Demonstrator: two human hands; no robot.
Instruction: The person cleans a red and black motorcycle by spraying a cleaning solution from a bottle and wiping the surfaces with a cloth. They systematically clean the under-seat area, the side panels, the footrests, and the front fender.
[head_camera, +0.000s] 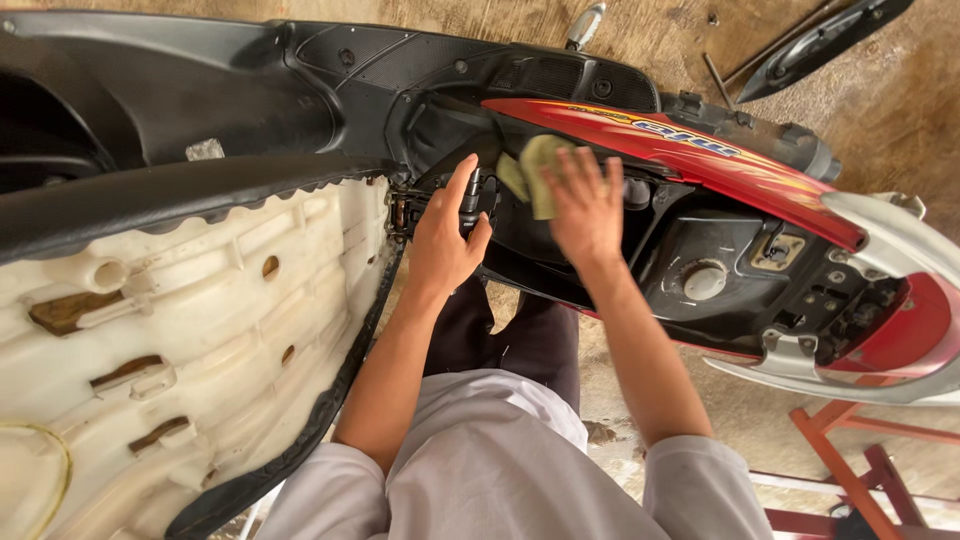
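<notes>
While the scooter's seat (180, 330) stands tipped up on its hinge, showing its pale plastic underside, both hands work in the opened under-seat bay (720, 250). The right hand (588, 205) lies flat on a yellow-green rag (535, 170), its fingers (575, 165) spread and pressing rather than clenched; the rag sits at the front rim of the bay, just under the red side panel (690, 150). It looks soft, light and limp, likely to bunch and slide under the palm, so it is best bunched in the middle and pinched. The left hand (445, 235) curls around a black hinge bracket (470, 195) beside the rag, fingers closed on it; that part looks stiff, fixed and good for bracing.
</notes>
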